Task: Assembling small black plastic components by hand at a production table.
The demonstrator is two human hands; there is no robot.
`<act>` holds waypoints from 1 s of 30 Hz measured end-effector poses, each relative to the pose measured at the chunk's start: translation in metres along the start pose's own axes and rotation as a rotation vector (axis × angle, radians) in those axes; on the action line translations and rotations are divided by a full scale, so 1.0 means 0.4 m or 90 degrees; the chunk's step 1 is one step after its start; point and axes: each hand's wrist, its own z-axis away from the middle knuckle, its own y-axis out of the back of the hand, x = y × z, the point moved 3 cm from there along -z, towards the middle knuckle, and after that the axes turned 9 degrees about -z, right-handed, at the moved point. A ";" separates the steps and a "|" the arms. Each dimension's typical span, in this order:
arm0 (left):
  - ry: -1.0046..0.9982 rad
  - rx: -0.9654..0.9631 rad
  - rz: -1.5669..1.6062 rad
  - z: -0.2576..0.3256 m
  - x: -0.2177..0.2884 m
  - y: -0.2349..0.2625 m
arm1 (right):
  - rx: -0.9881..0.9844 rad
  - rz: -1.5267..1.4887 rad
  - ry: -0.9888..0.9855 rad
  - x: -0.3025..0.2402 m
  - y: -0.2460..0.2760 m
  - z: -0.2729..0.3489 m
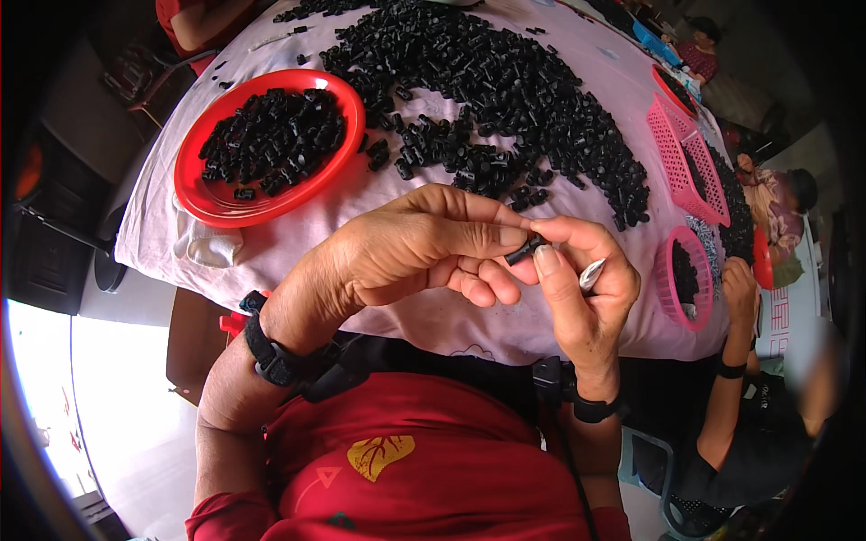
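My left hand (415, 252) and my right hand (582, 288) meet over the near edge of the table. Together their thumbs and forefingers pinch one small black plastic part (524, 250). My right hand also keeps a small silvery blade-like tool (591, 275) tucked in its fingers. Beyond the hands a big heap of the same black parts (505, 90) is spread over the pale pink tablecloth (379, 194). A round red plate (203, 194) at the left carries several more black parts.
Pink mesh baskets (687, 158) and a round pink basket (666, 279) with black parts lie at the right. A second person's hand (738, 284) and arm work beside them; other people sit at the far right and top left. A white cloth (207, 245) lies under the plate's edge.
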 end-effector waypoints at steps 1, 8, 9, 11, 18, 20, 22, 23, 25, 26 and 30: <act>0.000 0.000 0.000 0.000 -0.001 0.001 | -0.005 0.001 -0.003 0.000 0.000 0.000; -0.007 -0.020 0.106 -0.009 -0.011 0.002 | 0.060 0.091 0.040 -0.005 0.008 0.003; -0.006 -0.013 0.119 -0.011 -0.013 0.003 | 0.051 0.137 0.032 -0.010 0.008 0.004; -0.008 -0.004 0.115 -0.015 -0.021 0.005 | 0.041 0.183 0.024 -0.012 0.006 0.004; -0.004 0.001 0.132 -0.023 -0.039 -0.001 | -0.024 0.350 -0.008 -0.014 -0.004 -0.001; -0.001 -0.006 0.139 -0.023 -0.041 -0.004 | -0.019 0.346 -0.002 -0.008 -0.004 -0.002; 0.001 -0.011 0.145 -0.019 -0.041 -0.007 | -0.015 0.339 0.005 -0.004 -0.004 -0.003; 0.009 0.002 0.143 -0.018 -0.040 -0.008 | -0.013 0.343 0.004 -0.003 -0.004 -0.003; 0.017 0.013 0.141 -0.018 -0.041 -0.009 | -0.011 0.348 0.002 0.001 -0.001 -0.001; 0.017 0.018 0.134 -0.019 -0.041 -0.008 | -0.014 0.357 0.005 0.004 0.001 0.000; 0.021 0.039 0.111 -0.023 -0.042 -0.007 | -0.013 0.381 0.010 0.002 0.001 0.000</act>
